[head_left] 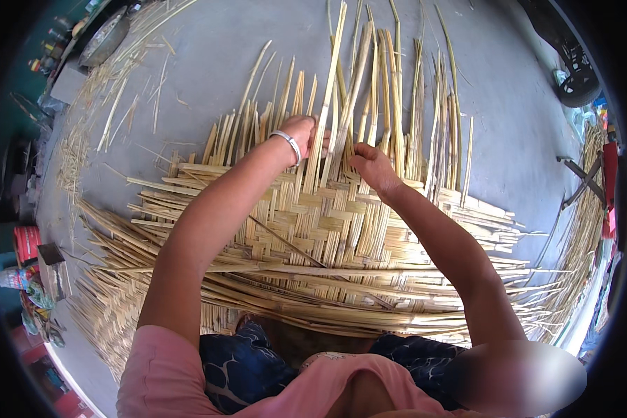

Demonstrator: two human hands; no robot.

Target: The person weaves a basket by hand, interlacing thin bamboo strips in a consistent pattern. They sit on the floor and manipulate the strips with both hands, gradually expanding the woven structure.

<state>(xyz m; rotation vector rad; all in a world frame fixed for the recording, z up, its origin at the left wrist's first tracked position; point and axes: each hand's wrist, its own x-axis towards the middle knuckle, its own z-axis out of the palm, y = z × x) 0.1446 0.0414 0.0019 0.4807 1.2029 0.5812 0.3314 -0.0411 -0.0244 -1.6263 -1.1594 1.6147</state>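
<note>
A partly woven mat of split yellow reeds [306, 216] lies on the floor in front of me, its middle plaited in a checked pattern. Long reed strips [397, 97] stick out from its far side, some raised off the floor. My left hand [302, 136], with a silver bangle at the wrist, is closed round several of these strips at the weave's far edge; its fingertips are partly hidden behind them. Just to the right, my right hand [375, 167] pinches strips near their base. Loose reed lengths [285, 275] lie across the mat's near part.
Reed scraps [76, 160] litter the floor at left, below a metal basin [104, 38]. A wooden block [53, 272] stands at the left wall. At right are a reed pile [578, 230], a red folding seat [610, 181] and a black wheel [578, 87].
</note>
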